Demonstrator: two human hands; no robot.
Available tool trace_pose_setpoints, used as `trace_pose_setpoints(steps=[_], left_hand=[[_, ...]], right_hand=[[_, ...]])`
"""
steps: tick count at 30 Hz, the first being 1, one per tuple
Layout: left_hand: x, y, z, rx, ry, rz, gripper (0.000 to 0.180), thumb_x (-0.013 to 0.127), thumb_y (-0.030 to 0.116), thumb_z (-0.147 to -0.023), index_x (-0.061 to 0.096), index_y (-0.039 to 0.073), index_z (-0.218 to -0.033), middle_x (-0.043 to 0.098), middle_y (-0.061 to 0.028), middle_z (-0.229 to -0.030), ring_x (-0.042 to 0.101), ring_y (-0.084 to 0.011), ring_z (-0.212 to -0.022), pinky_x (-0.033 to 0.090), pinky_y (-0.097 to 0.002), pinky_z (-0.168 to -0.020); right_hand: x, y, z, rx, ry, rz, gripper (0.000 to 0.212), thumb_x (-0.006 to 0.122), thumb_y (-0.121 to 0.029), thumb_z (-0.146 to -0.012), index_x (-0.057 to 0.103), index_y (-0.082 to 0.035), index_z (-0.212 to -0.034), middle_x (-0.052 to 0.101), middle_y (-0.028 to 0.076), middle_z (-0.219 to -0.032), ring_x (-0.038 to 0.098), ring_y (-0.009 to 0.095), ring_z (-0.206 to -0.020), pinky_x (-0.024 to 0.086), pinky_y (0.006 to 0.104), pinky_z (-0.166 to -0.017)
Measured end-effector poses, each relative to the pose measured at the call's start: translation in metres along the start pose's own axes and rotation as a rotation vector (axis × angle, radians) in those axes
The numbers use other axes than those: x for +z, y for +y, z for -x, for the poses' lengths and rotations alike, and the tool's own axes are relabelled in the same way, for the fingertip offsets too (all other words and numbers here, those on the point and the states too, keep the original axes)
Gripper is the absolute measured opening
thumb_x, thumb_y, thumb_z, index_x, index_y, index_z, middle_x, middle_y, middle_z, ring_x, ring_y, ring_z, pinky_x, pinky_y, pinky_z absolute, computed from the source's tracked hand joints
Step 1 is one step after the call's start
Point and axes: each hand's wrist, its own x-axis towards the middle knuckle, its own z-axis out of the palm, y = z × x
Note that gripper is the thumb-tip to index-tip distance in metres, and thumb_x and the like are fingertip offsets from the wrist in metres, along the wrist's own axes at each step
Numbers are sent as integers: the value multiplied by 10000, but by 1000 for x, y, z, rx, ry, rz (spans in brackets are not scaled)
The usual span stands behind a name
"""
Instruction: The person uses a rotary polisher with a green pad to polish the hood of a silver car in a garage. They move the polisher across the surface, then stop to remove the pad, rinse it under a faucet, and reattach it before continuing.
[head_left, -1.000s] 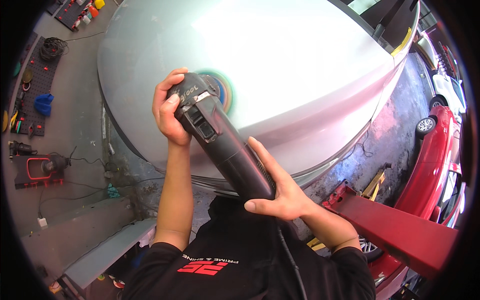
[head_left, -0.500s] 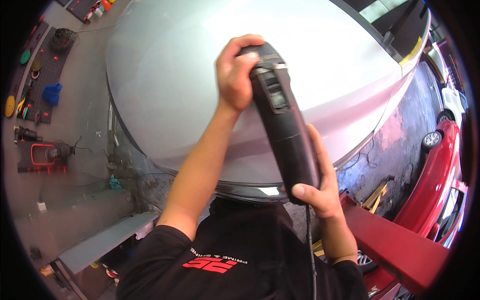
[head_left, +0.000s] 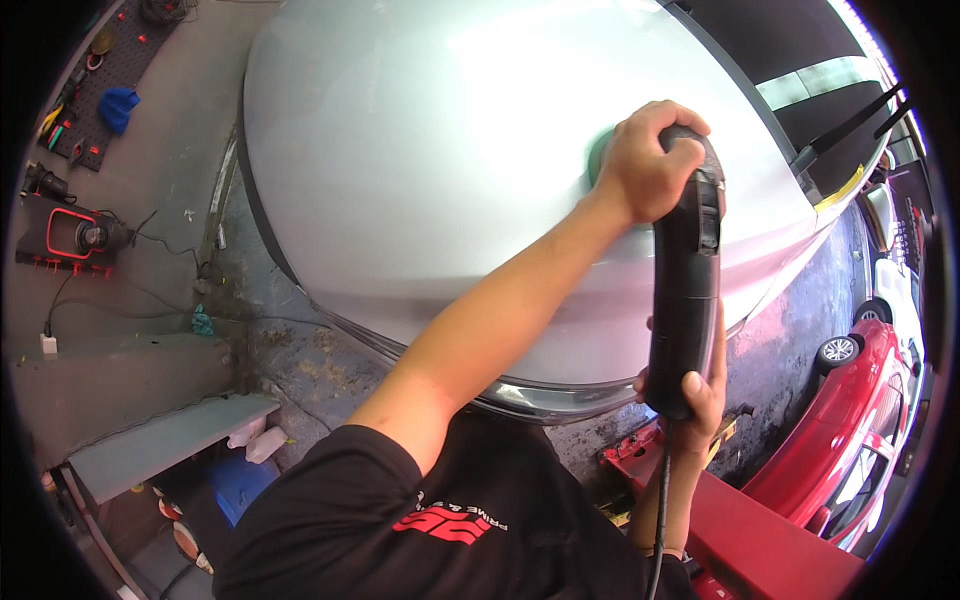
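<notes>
A black corded polisher (head_left: 684, 320) stretches over the silver car hood (head_left: 430, 190), its head toward the windshield side. My left hand (head_left: 645, 165) is closed over the polisher's head, with the thumb along its top. Around the rear end of the body, my right hand (head_left: 708, 405) is wrapped from the right. Part of a green pad (head_left: 598, 155) shows beside my left hand, at the hood's surface; the rest is hidden under the head. The power cord (head_left: 660, 510) drops from the rear end, past my right forearm.
A red beam (head_left: 760, 530) lies to the lower right, with a red car (head_left: 835, 430) beyond it. Left, a grey shelf (head_left: 170, 445) and a wall rack (head_left: 80, 235) holding another machine stand along the wall. Wiper arms (head_left: 845, 130) rise near the windshield.
Both hands have carried the polisher to the right over the hood, and it now points more straight ahead. The green pad has come into view. The whole view has shifted somewhat.
</notes>
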Motion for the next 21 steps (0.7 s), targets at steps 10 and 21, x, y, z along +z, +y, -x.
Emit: trace_pose_setpoints(steps=[10,21], left_hand=[[-87,35,39,32,60,58,259,582,125,-899,696,-7,-1090,694,-85,-1025,647,-167,-960,538,-326,-875],[-140,46,55,23,92,-90,490,486,224,-883,663,-75,-1229,673,-244,-1320,639,-294,-1185,504,-402,-1074]], right_hand=[[53,20,13,144,-127,-21,1227,868,-349,-731,187,-8,-1692,597,249,-1347,730,270,-924,661,362,-663],[69,33,12,171,-348,-23,1119,867,-248,-827,212,21,-1694,402,239,-1645,402,309,-1525,296,412,-1249]])
